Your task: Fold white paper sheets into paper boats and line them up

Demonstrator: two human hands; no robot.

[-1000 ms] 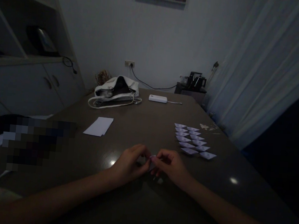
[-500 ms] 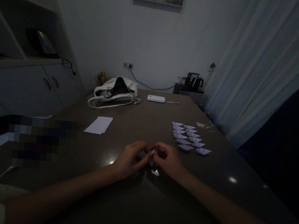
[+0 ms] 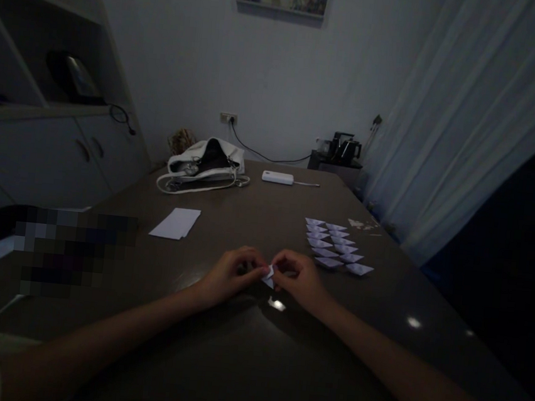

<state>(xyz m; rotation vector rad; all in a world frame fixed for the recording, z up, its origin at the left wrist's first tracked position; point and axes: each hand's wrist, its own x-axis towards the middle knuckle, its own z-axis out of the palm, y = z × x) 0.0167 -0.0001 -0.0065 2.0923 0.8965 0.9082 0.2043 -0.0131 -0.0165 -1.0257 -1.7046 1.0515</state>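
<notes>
My left hand and my right hand meet over the middle of the dark table. Both pinch a small pale folded paper piece between their fingertips, just above the tabletop. The fingers of both hands are curled closed around it. To the right of my right hand lie several small folded paper boats set out in two rows. A stack of white paper sheets lies flat to the left, beyond my left hand.
A white handbag and a white power bank with a cable rest at the table's far end. Cabinets stand at left, a curtain at right. A dark kettle sits on a side stand.
Both hands have stayed together on the paper piece and worked it slightly; the view has shifted a little, and the piece now shows more clearly between the fingertips.
</notes>
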